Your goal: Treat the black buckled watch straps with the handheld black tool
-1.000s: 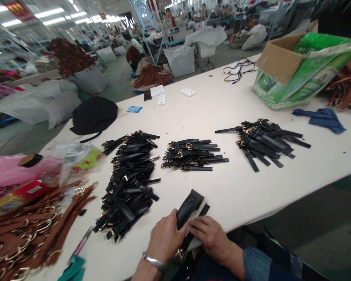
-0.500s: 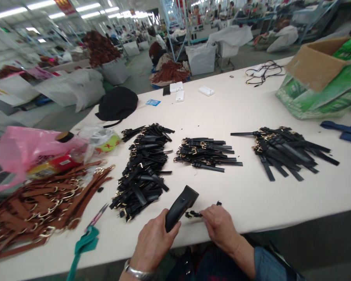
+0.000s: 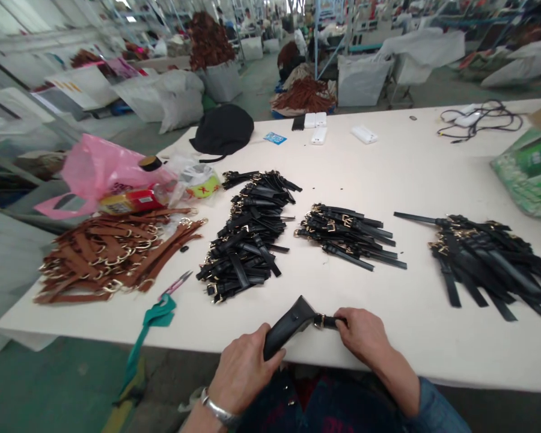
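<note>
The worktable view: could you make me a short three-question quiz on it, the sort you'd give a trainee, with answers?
1. Multiple choice: what colour are the straps nearest the pink bag?
A) white
B) brown
C) green
2. True or false: the right hand holds the teal cloth.
3. Fill in "toward" or "away from": the left hand grips a dark object whose wide end points ____ the person.

Key:
1. B, brown.
2. False; it holds a black strap with a buckle.
3. Away from.
</note>
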`<state>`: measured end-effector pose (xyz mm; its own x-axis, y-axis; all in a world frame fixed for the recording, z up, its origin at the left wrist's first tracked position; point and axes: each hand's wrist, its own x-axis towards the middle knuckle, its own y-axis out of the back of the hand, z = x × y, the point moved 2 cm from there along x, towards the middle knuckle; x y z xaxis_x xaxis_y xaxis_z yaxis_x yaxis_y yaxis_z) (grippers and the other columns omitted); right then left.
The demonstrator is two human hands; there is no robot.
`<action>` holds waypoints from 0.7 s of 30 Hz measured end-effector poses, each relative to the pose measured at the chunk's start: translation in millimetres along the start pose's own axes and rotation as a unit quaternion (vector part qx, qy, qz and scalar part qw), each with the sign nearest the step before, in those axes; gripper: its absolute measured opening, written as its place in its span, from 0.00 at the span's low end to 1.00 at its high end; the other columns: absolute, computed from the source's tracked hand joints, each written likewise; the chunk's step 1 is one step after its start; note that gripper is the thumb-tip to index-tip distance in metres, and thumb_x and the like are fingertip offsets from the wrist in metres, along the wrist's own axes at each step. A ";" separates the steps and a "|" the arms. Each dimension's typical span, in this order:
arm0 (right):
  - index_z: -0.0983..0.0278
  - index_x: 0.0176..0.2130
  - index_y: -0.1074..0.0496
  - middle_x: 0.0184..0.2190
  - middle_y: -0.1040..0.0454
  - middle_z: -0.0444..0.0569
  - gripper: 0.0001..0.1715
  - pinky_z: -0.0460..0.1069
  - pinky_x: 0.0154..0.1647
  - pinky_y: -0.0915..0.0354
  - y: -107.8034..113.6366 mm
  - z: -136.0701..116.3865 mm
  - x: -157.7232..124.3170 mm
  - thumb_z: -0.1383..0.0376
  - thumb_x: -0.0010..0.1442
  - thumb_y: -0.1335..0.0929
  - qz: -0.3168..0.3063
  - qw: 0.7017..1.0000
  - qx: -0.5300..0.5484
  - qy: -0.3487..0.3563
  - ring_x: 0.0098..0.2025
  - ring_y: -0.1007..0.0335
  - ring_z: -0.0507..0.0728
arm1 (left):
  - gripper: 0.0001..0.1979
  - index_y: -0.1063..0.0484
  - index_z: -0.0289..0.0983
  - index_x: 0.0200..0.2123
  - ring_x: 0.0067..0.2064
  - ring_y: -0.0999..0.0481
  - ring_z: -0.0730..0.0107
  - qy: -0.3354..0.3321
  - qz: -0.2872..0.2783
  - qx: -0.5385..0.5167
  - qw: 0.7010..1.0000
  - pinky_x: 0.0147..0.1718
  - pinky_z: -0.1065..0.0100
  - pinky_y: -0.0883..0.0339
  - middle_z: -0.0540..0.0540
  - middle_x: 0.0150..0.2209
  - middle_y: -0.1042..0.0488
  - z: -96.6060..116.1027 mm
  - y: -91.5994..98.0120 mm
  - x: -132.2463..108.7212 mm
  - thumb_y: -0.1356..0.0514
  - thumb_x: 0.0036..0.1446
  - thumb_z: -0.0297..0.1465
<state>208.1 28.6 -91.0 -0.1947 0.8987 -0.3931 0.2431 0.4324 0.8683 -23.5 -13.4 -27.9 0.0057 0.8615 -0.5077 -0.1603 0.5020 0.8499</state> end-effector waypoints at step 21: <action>0.57 0.30 0.27 0.25 0.26 0.46 0.15 0.46 0.25 0.50 -1.1 -33.8 7.5 0.52 0.54 0.37 0.008 1.000 -0.002 -0.003 0.29 0.31 0.56 | 0.18 0.36 0.43 0.41 0.35 0.27 0.63 0.052 0.014 -0.046 0.997 0.32 0.69 0.40 0.47 0.31 0.26 -31.5 3.3 -13.9 0.50 0.51 0.46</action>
<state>174.2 32.4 -84.6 -0.1862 0.9054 -0.3815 0.2428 0.4186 0.8751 -55.2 -26.1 -22.5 -0.1022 0.8596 -0.5006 -0.2495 0.4650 0.8494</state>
